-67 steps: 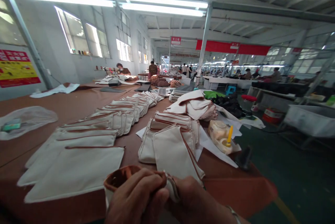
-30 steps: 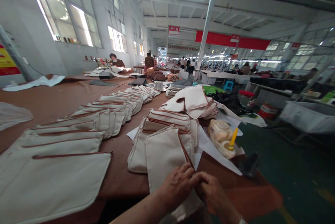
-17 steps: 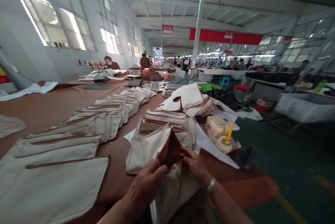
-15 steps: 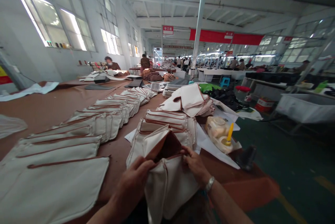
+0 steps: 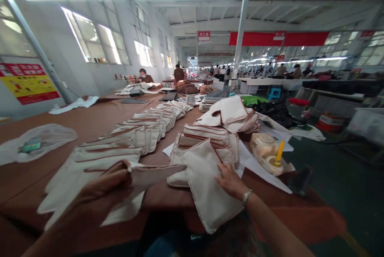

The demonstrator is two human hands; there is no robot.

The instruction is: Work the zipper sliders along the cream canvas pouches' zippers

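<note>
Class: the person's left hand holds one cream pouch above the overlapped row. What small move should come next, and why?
Probably lower the pouch in the left hand onto the near end of the row, overlapping the last one. It hangs just above that row, while the right hand already rests on the next pouch of the pile.

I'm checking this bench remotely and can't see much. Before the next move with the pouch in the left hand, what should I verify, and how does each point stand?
1. Left hand grips held pouch: ok.
2. Held pouch hangs over the laid-out row: ok.
3. Right hand rests on top pouch of the stack: ok.
4. Stack's front pouch overhangs table edge: not ok.
5. Glue bottle apart from both hands: ok.
6. Held pouch's zipper closed: cannot tell.
</note>
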